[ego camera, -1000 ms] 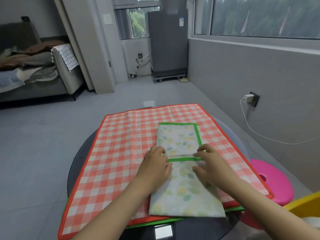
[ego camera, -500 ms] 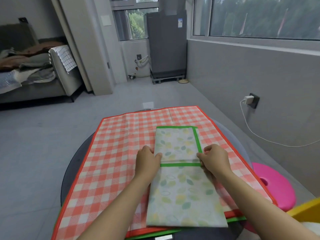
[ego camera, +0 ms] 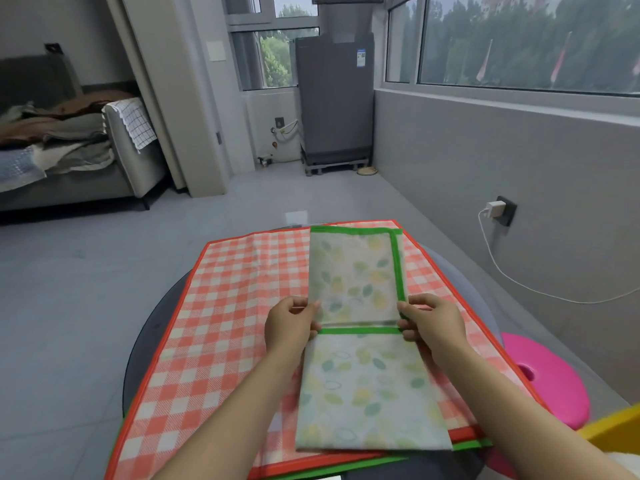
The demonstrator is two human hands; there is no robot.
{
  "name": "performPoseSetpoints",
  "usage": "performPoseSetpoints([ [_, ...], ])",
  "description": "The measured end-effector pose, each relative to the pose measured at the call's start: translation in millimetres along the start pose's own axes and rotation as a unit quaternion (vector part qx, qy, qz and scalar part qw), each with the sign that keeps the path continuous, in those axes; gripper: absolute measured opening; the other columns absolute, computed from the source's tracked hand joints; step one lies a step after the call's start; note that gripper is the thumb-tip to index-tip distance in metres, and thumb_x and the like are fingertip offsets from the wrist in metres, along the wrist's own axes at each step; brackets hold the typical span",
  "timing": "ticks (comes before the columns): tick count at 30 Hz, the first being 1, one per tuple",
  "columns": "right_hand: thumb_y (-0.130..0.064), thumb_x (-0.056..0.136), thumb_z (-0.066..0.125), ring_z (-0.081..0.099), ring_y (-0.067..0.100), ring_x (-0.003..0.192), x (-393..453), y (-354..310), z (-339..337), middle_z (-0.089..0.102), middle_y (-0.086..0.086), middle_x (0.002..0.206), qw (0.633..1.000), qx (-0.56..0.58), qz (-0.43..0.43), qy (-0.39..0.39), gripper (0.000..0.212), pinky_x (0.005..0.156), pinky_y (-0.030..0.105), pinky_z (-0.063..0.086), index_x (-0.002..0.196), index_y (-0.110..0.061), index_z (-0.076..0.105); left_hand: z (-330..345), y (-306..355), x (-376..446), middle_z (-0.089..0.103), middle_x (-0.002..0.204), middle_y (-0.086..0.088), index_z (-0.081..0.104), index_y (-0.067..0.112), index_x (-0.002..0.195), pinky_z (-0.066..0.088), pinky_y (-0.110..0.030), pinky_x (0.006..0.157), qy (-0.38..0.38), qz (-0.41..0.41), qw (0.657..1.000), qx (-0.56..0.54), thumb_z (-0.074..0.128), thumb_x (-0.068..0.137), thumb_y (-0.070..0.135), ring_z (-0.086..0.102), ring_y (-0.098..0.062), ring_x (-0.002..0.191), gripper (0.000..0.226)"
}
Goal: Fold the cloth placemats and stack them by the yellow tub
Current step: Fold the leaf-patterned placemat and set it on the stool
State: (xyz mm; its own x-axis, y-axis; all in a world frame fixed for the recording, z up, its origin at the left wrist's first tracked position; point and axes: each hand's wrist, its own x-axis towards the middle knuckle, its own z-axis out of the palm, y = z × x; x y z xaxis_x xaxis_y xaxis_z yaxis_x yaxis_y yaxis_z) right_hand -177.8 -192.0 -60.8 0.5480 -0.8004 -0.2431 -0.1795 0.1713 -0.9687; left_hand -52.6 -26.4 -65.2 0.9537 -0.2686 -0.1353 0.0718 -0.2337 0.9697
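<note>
- A person's two bare hands work over a round dark table (ego camera: pixel 152 327), seen from a camera on their head looking forward and down.
- A long, narrow cloth placemat printed with pale green and yellow leaves and edged in green (ego camera: pixel 363 386) lies lengthwise away from the person. It rests on a larger red-and-white checked cloth placemat with a red border (ego camera: pixel 225 306), spread flat.
- The left hand (ego camera: pixel 289 323) pinches the leaf placemat's left edge between thumb and fingers. The right hand (ego camera: pixel 433 323) pinches the right edge the same way. Both grips sit at the green band crossing the mat's middle.
- The far half appears to be a folded-over flap, its green edge meeting that band.
- A corner of the yellow plastic tub (ego camera: pixel 613 427) shows at the lower right, just beyond the table, beside a round pink cushion (ego camera: pixel 550 375).
- Risk: pulling one edge harder than the other would likely skew the fold, leaving green borders misaligned.
- Risk: the thin layers may slip apart when lifted, since only the edges are held.
- Risk: dragging the leaf placemat could wrinkle or shift the checked one beneath, and more edges peek out under that.
- Risk: a loosely folded mat may spring open once stacked near the tub.
</note>
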Motion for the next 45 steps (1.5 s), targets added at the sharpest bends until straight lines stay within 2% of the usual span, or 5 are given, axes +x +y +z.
performPoseSetpoints([
  [13, -0.026, 0.096, 0.049, 0.065, 0.024, 0.074, 1, 1, -27, 0.069, 0.018, 0.087, 0.992, 0.045, 0.042, -0.115, 0.036, 0.073, 0.032, 0.053, 0.09, 0.005, 0.066, -26, 5, -9, 0.071, 0.072, -0.008, 0.061, 0.004, 0.081, 0.049, -0.032, 0.072, -0.097, -0.095, 0.982, -0.133, 0.047, 0.096, 0.042, 0.063, -0.024, 0.071, 0.043],
  [21, -0.044, 0.083, 0.063, 0.069, 0.013, 0.088, -15, -1, -36, 0.075, -0.004, 0.09, 0.977, -0.155, -0.04, -0.143, 0.031, 0.094, 0.035, 0.05, 0.091, -0.016, 0.075, -35, -2, -24, 0.071, 0.088, 0.006, 0.071, 0.018, 0.086, 0.05, -0.025, 0.071, -0.13, 0.038, 0.987, 0.088, 0.054, 0.093, 0.037, 0.063, -0.014, 0.076, 0.027],
  [29, -0.026, 0.08, 0.072, 0.062, 0.003, 0.075, -28, 0, -27, 0.07, -0.009, 0.082, 0.942, -0.278, -0.17, -0.083, 0.013, 0.06, 0.012, 0.041, 0.09, -0.017, 0.073, -26, -11, -32, 0.05, 0.101, 0.013, 0.066, 0.025, 0.092, 0.038, -0.009, 0.074, -0.117, 0.177, 0.953, 0.215, 0.061, 0.089, 0.025, 0.051, -0.003, 0.091, 0.006],
  [39, -0.038, 0.098, 0.033, 0.037, 0.015, 0.124, -58, 13, -8, 0.049, -0.007, 0.133, 0.758, -0.56, -0.325, -0.076, 0.039, 0.104, 0.029, 0.029, 0.134, -0.03, 0.047, -3, -7, -62, 0.022, 0.155, 0.0, 0.026, 0.016, 0.148, 0.003, -0.031, 0.117, -0.171, 0.279, 0.803, 0.498, 0.025, 0.101, 0.029, 0.013, -0.016, 0.143, 0.049],
  [45, -0.051, 0.092, -0.003, -0.018, 0.014, 0.142, -61, 38, 4, -0.011, -0.002, 0.157, 0.729, -0.614, -0.264, -0.147, 0.063, 0.117, 0.032, -0.008, 0.149, -0.024, -0.006, 8, -23, -64, -0.017, 0.157, 0.001, -0.01, 0.024, 0.15, -0.015, -0.034, 0.117, -0.224, 0.268, 0.749, 0.564, 0.012, 0.1, 0.037, -0.021, -0.013, 0.143, 0.056],
])
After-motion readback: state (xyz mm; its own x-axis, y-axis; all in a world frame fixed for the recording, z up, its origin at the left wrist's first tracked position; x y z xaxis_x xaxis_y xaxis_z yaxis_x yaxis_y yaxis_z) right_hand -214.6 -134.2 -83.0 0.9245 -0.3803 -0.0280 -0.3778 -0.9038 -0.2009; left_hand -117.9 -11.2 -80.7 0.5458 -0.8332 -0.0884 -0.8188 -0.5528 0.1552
